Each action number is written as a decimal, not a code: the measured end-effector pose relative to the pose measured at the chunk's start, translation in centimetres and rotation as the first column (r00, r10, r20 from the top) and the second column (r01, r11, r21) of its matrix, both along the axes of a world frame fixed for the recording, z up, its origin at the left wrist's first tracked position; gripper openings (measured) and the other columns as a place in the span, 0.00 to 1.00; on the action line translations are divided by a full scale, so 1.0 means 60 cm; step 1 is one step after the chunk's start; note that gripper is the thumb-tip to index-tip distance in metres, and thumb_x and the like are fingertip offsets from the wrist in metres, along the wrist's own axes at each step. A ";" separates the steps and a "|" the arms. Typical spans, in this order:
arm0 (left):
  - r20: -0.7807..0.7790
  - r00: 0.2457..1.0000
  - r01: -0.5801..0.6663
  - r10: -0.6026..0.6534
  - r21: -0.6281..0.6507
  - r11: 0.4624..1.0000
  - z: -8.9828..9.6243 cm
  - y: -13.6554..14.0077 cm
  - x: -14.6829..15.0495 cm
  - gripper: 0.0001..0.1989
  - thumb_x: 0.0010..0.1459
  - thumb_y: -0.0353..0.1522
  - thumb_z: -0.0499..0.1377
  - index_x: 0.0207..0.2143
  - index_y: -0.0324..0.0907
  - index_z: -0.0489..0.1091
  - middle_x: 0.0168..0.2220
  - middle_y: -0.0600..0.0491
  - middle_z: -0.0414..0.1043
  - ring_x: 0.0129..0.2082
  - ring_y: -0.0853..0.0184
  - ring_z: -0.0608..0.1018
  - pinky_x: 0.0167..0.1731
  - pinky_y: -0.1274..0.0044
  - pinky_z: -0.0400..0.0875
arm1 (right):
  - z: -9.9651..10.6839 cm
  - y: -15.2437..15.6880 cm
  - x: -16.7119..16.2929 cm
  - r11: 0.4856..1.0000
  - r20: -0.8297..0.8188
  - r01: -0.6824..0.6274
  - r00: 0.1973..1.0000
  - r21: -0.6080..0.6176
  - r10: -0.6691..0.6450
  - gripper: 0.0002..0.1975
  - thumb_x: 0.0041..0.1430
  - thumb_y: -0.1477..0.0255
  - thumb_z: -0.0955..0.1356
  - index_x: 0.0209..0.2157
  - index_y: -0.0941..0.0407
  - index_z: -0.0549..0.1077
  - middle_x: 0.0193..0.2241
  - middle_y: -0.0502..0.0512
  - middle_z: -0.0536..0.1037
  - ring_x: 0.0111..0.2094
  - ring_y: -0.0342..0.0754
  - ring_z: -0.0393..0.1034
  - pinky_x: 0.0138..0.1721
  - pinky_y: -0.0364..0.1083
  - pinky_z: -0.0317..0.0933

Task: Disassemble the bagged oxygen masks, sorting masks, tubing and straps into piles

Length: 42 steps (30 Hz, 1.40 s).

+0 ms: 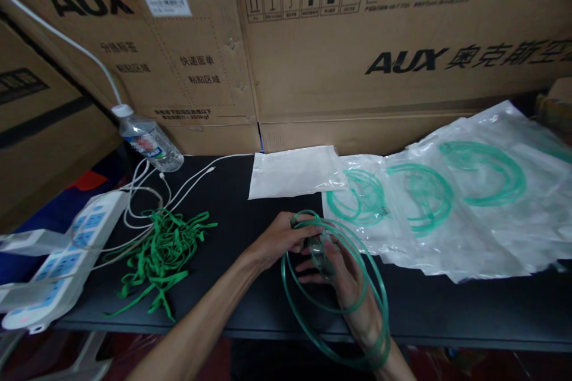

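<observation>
A loose coil of green plastic tubing (383, 297) hangs in front of me over the table edge, looping around my right wrist. My left hand (286, 235) pinches the upper part of the coil between its fingers. Cupped in my right hand (342, 270) is a clear, greenish plastic piece (319, 253), mask-like in shape; its exact kind is partly hidden by the fingers. The two hands are close together. Just behind them lie clear plastic bags (415, 256), each with a coil of similar green tubing (429, 196) inside.
A flat white packet (295, 172) lies behind my hands. To the left are a tangled heap of green elastic straps (167, 244), white cables (147, 190), a power strip (67, 262) and a leaning plastic bottle (149, 139). Large cardboard boxes (313, 71) wall off the back of the black table (250, 315).
</observation>
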<state>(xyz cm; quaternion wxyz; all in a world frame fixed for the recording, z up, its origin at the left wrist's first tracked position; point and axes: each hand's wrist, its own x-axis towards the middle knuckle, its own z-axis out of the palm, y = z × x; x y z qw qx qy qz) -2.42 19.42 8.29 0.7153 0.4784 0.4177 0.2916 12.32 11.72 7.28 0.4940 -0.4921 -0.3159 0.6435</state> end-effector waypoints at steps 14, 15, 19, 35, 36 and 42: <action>-0.063 0.983 -0.167 0.170 0.053 0.985 -0.014 -0.001 0.013 0.19 0.50 0.45 0.71 0.24 0.39 0.74 0.19 0.63 0.60 0.19 0.76 0.57 0.20 0.78 0.48 | -0.004 -0.004 -0.012 0.996 0.189 0.093 0.978 -0.009 -0.089 0.31 0.52 0.45 0.75 0.47 0.53 0.76 0.36 0.59 0.83 0.30 0.56 0.81 0.31 0.56 0.81; -0.063 0.985 -0.154 0.158 0.056 0.986 -0.012 -0.001 0.013 0.19 0.51 0.44 0.71 0.24 0.39 0.73 0.19 0.63 0.60 0.19 0.76 0.58 0.20 0.78 0.49 | -0.004 -0.005 -0.012 0.996 0.187 0.089 0.979 -0.011 -0.085 0.31 0.52 0.44 0.75 0.47 0.53 0.75 0.37 0.59 0.82 0.30 0.57 0.81 0.30 0.56 0.81; -0.041 0.997 -0.064 0.066 0.056 0.996 -0.008 0.002 0.005 0.20 0.50 0.47 0.72 0.26 0.39 0.75 0.18 0.63 0.60 0.18 0.76 0.58 0.19 0.79 0.48 | -0.004 -0.006 -0.007 0.997 0.156 0.069 0.986 -0.017 -0.066 0.30 0.53 0.44 0.74 0.46 0.52 0.76 0.38 0.60 0.81 0.31 0.58 0.81 0.28 0.56 0.81; -0.041 0.994 -0.098 0.101 0.074 0.992 -0.009 0.000 0.014 0.19 0.51 0.46 0.71 0.26 0.38 0.76 0.19 0.62 0.61 0.18 0.76 0.57 0.18 0.79 0.48 | -0.018 -0.001 -0.002 0.997 0.081 0.079 0.994 -0.027 -0.076 0.28 0.57 0.45 0.73 0.45 0.54 0.80 0.36 0.59 0.84 0.28 0.54 0.81 0.28 0.53 0.81; -0.050 0.993 -0.099 0.103 0.074 0.992 -0.009 0.001 0.014 0.20 0.51 0.46 0.71 0.26 0.38 0.76 0.18 0.62 0.61 0.18 0.76 0.56 0.18 0.79 0.47 | -0.019 -0.001 -0.003 0.996 0.085 0.091 0.992 -0.026 -0.088 0.28 0.55 0.45 0.74 0.43 0.54 0.81 0.35 0.58 0.84 0.27 0.53 0.81 0.27 0.52 0.80; -0.090 0.991 -0.091 0.100 0.097 0.991 -0.008 0.003 0.008 0.22 0.50 0.48 0.72 0.22 0.39 0.73 0.17 0.64 0.56 0.17 0.76 0.54 0.18 0.78 0.45 | -0.023 -0.004 -0.009 0.987 0.096 0.163 0.982 -0.017 -0.160 0.29 0.48 0.44 0.77 0.39 0.55 0.82 0.30 0.57 0.83 0.25 0.53 0.80 0.23 0.49 0.79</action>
